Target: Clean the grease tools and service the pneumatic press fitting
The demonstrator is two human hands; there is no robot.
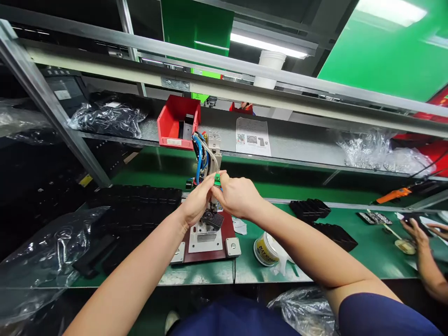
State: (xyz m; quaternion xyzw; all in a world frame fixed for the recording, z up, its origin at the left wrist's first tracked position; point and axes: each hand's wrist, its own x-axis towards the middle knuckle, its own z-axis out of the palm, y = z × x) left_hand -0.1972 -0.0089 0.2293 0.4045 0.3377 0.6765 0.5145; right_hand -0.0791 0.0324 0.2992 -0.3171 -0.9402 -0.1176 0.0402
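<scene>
My left hand point(199, 201) and my right hand point(241, 195) meet at the upper front of a small bench press point(214, 142). Both have their fingers closed around a small green part point(217, 179), whose exact kind is too small to tell. Blue and clear air tubes point(200, 156) run down the press just behind my fingers. Below my hands, a black part with a round end point(212, 218) sits in the metal fixture on the press's dark red base point(228, 229). Square metal buttons point(233, 247) flank the base at the front.
Black plastic parts point(136, 205) are piled at left, with more black trays point(310, 208) at right. A white tub point(266, 249) stands near the front edge. Above is a shelf with a red bin point(178, 121) and a paper sheet point(252, 136). Another person's hand point(416, 232) is at far right.
</scene>
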